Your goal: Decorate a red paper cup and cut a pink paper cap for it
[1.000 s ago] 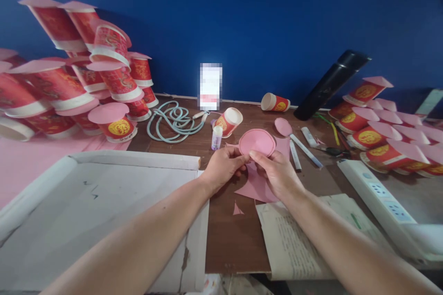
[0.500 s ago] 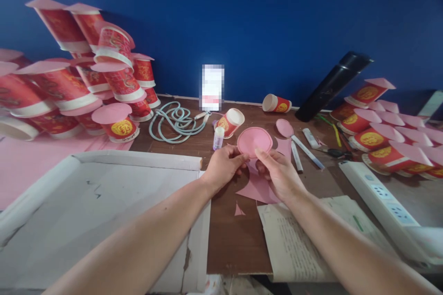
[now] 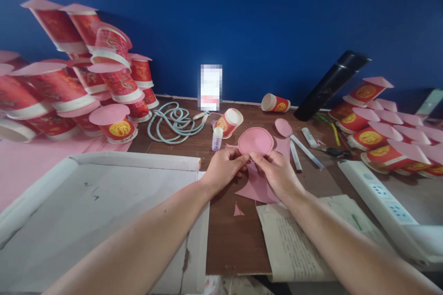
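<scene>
Between my two hands is a pink paper disc (image 3: 256, 140) with a darker line around its edge. My left hand (image 3: 224, 166) pinches its near left edge, thumb on top. The thumb of my right hand (image 3: 278, 168) presses the near edge close to the left thumb; its other fingers are partly hidden below. A pink paper offcut (image 3: 258, 186) with curved cut edges lies under the hands. Just beyond the left hand stand a small glue stick (image 3: 217, 139) with a purple label and a red paper cup (image 3: 229, 122).
Stacks of red cups with pink discs rise at left (image 3: 117, 83) and right (image 3: 375, 138). A white box lid (image 3: 138, 203), a power strip (image 3: 384, 198), folded printed paper (image 3: 294, 239), a coiled cable (image 3: 173, 124), a black flask (image 3: 332, 85) and a lit phone (image 3: 211, 85) surround the hands.
My right thumb has slid left and down along the disc's near edge, closer to the left thumb. The disc stays in both hands, and the view has shifted slightly.
</scene>
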A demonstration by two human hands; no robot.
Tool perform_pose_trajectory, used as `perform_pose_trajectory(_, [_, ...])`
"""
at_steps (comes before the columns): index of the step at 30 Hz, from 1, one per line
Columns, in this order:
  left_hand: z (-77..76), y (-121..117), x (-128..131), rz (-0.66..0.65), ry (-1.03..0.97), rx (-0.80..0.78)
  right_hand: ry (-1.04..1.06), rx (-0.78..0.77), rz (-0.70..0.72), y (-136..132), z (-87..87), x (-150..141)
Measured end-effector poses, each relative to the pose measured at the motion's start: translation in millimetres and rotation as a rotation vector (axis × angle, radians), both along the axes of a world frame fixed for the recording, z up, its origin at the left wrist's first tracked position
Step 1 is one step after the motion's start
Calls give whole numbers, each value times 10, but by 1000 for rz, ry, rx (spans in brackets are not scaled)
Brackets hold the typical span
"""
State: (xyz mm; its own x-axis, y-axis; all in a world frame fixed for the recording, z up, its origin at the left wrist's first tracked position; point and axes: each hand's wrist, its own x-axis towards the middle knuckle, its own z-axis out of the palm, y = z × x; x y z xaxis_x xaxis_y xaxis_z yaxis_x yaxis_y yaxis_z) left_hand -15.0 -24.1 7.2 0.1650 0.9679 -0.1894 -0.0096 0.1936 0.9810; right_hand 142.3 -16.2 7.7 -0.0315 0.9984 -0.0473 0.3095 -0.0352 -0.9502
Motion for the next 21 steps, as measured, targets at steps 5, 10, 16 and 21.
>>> perform_pose_trajectory(5, [44,-15,-23,48,141,106,113,-52,28,-11,36,-12])
perform_pose_trajectory(10, [39,-17,-66,207,451,389,280,-58,102,-33,70,-28])
perform_pose_trajectory(16, [-64,-22,-116,302,740,763,458,-208,129,-47,49,23])
perform_pose_trajectory(21, [-67,-16,-151,327,882,940,723,-286,241,-74,102,55])
